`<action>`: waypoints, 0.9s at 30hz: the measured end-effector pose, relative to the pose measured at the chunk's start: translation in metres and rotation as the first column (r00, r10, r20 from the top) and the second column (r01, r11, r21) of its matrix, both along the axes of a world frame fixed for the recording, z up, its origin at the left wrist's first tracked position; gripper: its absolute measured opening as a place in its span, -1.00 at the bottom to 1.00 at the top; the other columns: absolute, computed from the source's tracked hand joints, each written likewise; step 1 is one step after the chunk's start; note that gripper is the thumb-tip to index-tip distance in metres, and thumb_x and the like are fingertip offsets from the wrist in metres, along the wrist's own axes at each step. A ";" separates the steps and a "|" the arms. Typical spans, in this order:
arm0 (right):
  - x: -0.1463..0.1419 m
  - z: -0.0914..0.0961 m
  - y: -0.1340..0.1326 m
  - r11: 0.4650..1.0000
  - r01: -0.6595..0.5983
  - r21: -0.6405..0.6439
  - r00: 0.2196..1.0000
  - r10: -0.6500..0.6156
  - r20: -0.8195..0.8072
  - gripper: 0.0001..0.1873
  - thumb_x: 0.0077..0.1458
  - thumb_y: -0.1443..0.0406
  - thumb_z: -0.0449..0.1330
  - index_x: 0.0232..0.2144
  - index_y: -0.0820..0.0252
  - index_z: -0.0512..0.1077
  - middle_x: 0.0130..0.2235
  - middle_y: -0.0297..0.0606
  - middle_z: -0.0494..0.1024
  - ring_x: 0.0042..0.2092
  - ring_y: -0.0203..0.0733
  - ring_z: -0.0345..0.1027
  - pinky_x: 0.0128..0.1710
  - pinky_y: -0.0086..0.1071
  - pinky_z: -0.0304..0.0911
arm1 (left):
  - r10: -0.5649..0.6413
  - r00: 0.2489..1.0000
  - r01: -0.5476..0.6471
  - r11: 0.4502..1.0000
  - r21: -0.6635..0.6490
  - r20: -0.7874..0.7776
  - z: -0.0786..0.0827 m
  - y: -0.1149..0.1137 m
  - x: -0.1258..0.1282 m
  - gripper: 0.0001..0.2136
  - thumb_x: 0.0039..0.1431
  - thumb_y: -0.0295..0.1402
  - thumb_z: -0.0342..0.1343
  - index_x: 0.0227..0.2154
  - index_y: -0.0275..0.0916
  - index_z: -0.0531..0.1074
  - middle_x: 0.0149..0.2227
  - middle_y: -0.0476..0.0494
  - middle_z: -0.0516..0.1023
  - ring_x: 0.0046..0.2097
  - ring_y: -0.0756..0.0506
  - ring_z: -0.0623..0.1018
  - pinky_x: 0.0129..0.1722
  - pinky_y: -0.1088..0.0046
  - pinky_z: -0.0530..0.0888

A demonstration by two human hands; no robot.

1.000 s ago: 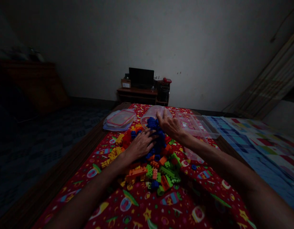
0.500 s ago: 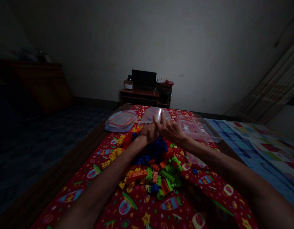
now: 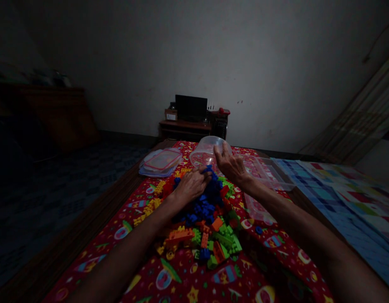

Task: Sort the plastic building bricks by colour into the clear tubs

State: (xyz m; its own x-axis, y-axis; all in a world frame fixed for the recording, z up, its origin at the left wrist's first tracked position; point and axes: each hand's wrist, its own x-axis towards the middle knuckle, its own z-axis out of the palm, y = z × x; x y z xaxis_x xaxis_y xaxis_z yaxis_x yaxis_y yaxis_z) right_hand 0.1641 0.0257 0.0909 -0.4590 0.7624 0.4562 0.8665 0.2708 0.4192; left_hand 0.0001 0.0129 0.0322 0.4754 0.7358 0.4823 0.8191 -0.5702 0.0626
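My left hand (image 3: 191, 184) reaches over the heap from the left, its fingers curled around blue toy bricks (image 3: 208, 169) at the top of the blue pile (image 3: 202, 206). Just beyond it, a clear plastic tub (image 3: 207, 146) lies tipped, its mouth facing me and the heap. My right hand (image 3: 231, 165) grips the tub's right side, thumb and fingers along its wall; part of the grip is hidden. Around the blue pile lie orange bricks (image 3: 180, 236), green bricks (image 3: 226, 240) and yellow bricks (image 3: 151, 207).
Stacked lids (image 3: 161, 162) rest at the left edge of the red patterned cloth (image 3: 194, 290). Clear rectangular boxes (image 3: 273, 174) stand on the right. A loose blue piece (image 3: 258, 230) lies beside the heap. Farther back is a low stand with a black screen (image 3: 191, 108).
My left hand has come back from the tub's mouth to the blue bricks. The tub and my right hand have shifted slightly right, and the tub's opening shows more.
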 end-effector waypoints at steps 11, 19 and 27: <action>0.001 0.004 0.011 0.997 -0.014 0.071 0.998 0.018 -0.052 -0.41 0.22 0.47 -0.29 0.30 0.34 -0.12 0.25 0.33 0.05 -0.10 0.03 0.44 -0.36 -0.27 0.38 | -0.095 0.991 0.094 0.995 -0.023 -0.093 -0.005 0.024 0.007 -0.68 0.34 -0.34 -0.24 -0.26 -0.27 0.44 -0.24 -0.20 0.53 -0.18 -0.10 0.51 -0.05 0.33 0.41; 0.061 0.019 0.012 0.947 0.317 0.060 0.858 -0.259 -0.445 -0.41 0.17 0.48 -0.17 0.26 0.43 -0.01 -0.19 0.15 0.52 -0.33 -0.08 0.45 -0.35 -0.28 0.30 | -0.110 0.993 0.113 0.992 -0.056 0.049 -0.014 0.005 -0.018 -0.56 0.35 -0.22 -0.32 0.08 -0.30 0.32 0.06 -0.21 0.46 0.09 -0.12 0.42 0.15 0.26 0.31; 0.236 0.009 -0.042 0.944 0.292 -0.151 0.373 -0.258 -0.891 -0.53 0.05 0.26 -0.04 -0.04 0.35 0.42 -0.45 -0.14 0.53 -0.59 -0.27 0.26 -0.55 -0.40 0.18 | -0.140 0.987 0.140 0.990 -0.001 0.085 -0.022 -0.009 -0.034 -0.55 0.34 -0.18 -0.30 0.14 -0.25 0.25 0.20 -0.22 0.29 0.24 -0.15 0.24 0.23 0.15 0.21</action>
State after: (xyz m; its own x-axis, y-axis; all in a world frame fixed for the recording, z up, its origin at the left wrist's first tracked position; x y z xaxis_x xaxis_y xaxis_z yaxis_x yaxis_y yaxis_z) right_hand 0.3998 -0.0167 0.0995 0.4530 0.7454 0.4890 0.7717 -0.0533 -0.6337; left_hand -0.0339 0.0036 0.0106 0.5318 0.6681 0.5204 0.7227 -0.6784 0.1323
